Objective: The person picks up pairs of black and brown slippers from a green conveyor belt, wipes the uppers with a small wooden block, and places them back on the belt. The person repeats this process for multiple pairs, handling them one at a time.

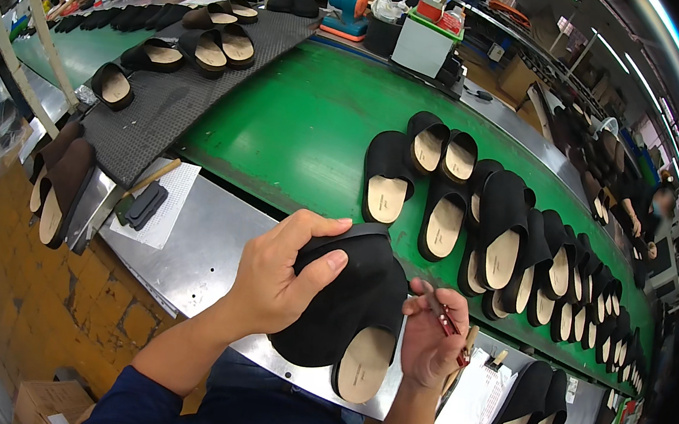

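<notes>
My left hand [278,277] is closed on a pair of black closed-toe slippers [350,287], its thumb lying across the upper. One slipper's beige insole [366,363] faces me, low and to the right. Beside the pair, my right hand [436,343] curls around a small tool [442,315] with dark metal and red parts. Its exact kind is hidden by the fingers. The right fingers sit close to the slippers' right edge, apart from them.
Many black slippers [501,235] stand in rows on the green conveyor belt [292,119]. More lie on a dark ribbed mat [145,115], with brown ones [64,182] at its near end. Papers [476,400] and another black pair [522,407] rest on the metal ledge [170,240]. Co-workers sit farther off.
</notes>
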### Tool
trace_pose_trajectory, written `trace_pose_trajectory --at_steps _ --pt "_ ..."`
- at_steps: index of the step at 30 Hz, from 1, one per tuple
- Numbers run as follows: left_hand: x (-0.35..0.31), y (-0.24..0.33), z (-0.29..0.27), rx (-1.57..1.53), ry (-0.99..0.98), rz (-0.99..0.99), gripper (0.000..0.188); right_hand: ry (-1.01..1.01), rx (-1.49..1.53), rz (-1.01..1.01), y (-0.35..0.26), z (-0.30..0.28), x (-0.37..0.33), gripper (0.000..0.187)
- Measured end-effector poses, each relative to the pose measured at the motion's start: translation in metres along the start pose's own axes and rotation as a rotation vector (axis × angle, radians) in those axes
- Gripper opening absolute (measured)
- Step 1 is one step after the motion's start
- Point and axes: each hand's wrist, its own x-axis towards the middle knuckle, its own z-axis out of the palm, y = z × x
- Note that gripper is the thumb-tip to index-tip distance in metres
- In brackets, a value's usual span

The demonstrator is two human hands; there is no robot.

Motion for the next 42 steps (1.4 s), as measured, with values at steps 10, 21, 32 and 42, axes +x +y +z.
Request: trace_pose_trajectory --at_steps 10,21,32,42 --pt "-0.007 0.001 -0.001 -0.054 -0.001 -0.033 0.025 -0.178 -1.002 -0.517 0.005 0.058 0.018 0.038" --pt "-0.004 -0.003 -0.002 -0.100 0.011 0.004 0.025 -0.310 -1.048 -0.520 0.006 0.055 0.009 0.046" --pt "-0.005 -0.002 -0.004 -0.028 0.025 0.018 0.026 -0.320 -1.007 -0.439 -0.001 0.060 0.015 0.036" --pt "-0.055 -0.089 -0.004 -0.600 0.171 -0.262 0.055 0.270 -1.673 -0.062 -0.030 -0.069 -0.047 0.028"
